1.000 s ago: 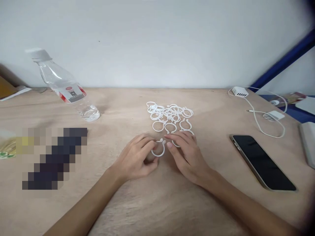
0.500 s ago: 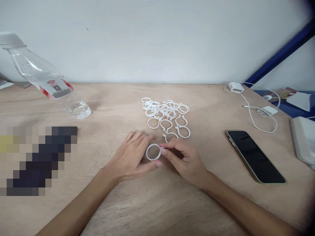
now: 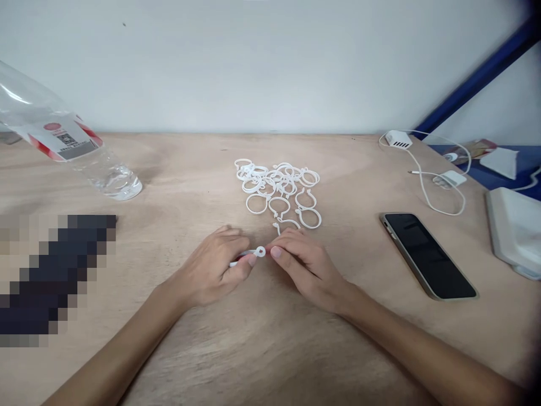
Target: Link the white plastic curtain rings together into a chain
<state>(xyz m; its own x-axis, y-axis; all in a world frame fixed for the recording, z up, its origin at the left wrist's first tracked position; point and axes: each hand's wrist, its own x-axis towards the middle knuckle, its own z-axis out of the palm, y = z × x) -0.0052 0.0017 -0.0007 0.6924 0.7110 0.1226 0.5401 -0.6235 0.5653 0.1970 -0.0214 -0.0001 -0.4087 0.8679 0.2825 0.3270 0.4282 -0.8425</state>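
Observation:
A white plastic curtain ring [image 3: 250, 253] is pinched between the thumb and fingers of my left hand [image 3: 217, 265]. It is turned nearly edge-on, and its small round eyelet points right. My right hand [image 3: 306, 265] is closed, with thumb and index finger pressed together right beside the eyelet. Whether those fingertips still grip part of the ring is hidden. Just beyond both hands lies a loose pile of similar white curtain rings [image 3: 279, 198], some of them with open gaps. One partly opened ring [image 3: 288, 224] lies against my right fingers.
A tilted-looking clear water bottle [image 3: 63, 138] stands at the left, behind a pixelated dark object [image 3: 63, 265]. To the right are a phone [image 3: 426, 254], a white charger [image 3: 398, 138] with its cable, and a white box-like thing [image 3: 515, 228]. A wall backs the wooden table [image 3: 262, 349].
The ring has turned from face-up to nearly edge-on. My left hand has closed from spread fingers into a pinch on it. The whole view has shifted slightly.

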